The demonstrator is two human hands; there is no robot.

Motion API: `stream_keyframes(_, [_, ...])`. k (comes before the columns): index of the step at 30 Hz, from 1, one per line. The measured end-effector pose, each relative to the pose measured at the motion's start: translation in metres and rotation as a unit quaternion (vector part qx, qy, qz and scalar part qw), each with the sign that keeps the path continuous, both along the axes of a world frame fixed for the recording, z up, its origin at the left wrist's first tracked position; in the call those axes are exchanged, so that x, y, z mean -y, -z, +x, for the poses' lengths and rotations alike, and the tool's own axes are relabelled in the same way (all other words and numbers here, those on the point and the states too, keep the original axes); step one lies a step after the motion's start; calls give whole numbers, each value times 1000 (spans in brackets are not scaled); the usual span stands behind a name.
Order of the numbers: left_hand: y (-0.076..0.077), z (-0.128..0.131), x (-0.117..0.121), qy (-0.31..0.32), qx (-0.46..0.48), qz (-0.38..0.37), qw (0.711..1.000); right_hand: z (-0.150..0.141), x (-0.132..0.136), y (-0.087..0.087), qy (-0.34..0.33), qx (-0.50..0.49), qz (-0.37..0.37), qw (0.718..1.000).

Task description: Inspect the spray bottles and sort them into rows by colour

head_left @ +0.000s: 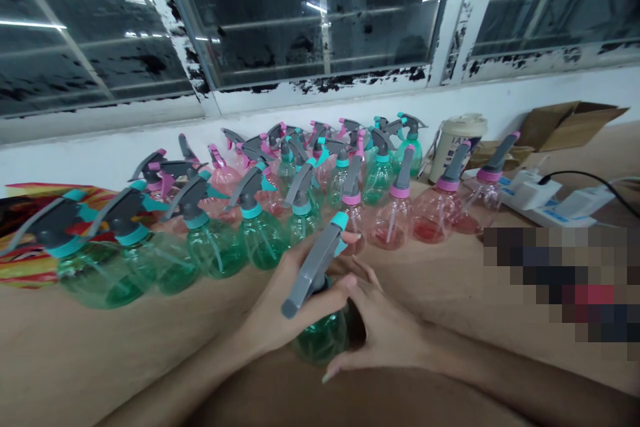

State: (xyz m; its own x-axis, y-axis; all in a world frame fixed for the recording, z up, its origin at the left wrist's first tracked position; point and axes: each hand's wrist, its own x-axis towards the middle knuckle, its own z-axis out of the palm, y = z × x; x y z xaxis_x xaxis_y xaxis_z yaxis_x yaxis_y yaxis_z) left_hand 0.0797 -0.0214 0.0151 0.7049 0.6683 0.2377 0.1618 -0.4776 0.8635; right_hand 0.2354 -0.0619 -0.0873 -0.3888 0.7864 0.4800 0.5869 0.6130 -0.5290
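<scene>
A green spray bottle (323,337) with a grey trigger head and turquoise collar stands close in front of me. My left hand (295,287) is wrapped round its neck, just under the spray head, which points away from me. To the right of the bottle is my right hand (385,313), its thumb and fingers spread in a curve. A dark gap shows between its palm and the bottle. Its index fingertip meets my left thumb near the neck. Beyond my hands, a row of green spray bottles (217,247) continues into pink spray bottles (393,220) on the right.
More spray bottles crowd towards the white wall below the windows. A lidded cup (455,143), an open cardboard box (565,123) and a power strip (555,207) with chargers and cables are at the right. Colourful plastic packaging (30,273) lies at the left. A blurred patch covers the right side.
</scene>
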Motion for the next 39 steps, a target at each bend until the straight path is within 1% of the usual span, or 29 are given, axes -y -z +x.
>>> stream_keyframes(3, [5, -6, -1, -69, 1, 56, 996, -6, -2, -1, 5, 1, -14, 1000])
stream_keyframes(5, [6, -8, -1, -87, -4, 54, 995, -8, -3, -5, 7, 2, -19, 1000])
stream_keyframes(8, [6, -11, -1, -82, -12, 27, 996, -5, -2, -10, -7, 29, -25, 999])
stream_keyframes(10, [4, -12, -2, -80, -15, 20, 997, 5, -1, -9, -11, 54, -39, 998])
stream_keyframes(13, [4, -14, -3, -88, -15, 20, 996, 25, 3, 3, 10, 67, -72, 995])
stream_keyframes(14, [4, -14, -3, -93, -11, 17, 995, 31, 4, 7, 6, 72, -79, 994])
stream_keyframes(16, [6, -14, -3, -94, 0, 8, 996, 41, 6, 14, -1, 85, -77, 993])
stream_keyframes(18, [7, -13, -4, -83, 11, 4, 996, 46, 7, 17, -7, 94, -71, 993])
stream_keyframes(22, [8, -12, -5, -58, 3, 17, 998, 48, 7, 14, -7, 88, -67, 994])
stream_keyframes(25, [9, -13, -6, -64, 9, 29, 998, 48, 7, 12, -7, 80, -60, 995])
stream_keyframes(31, [9, -13, -8, -68, 36, -1, 997, 49, 6, 14, 2, 80, -41, 996])
stream_keyframes(39, [1, -13, -4, -81, 12, 36, 996, 51, 7, 15, -2, 84, -41, 996])
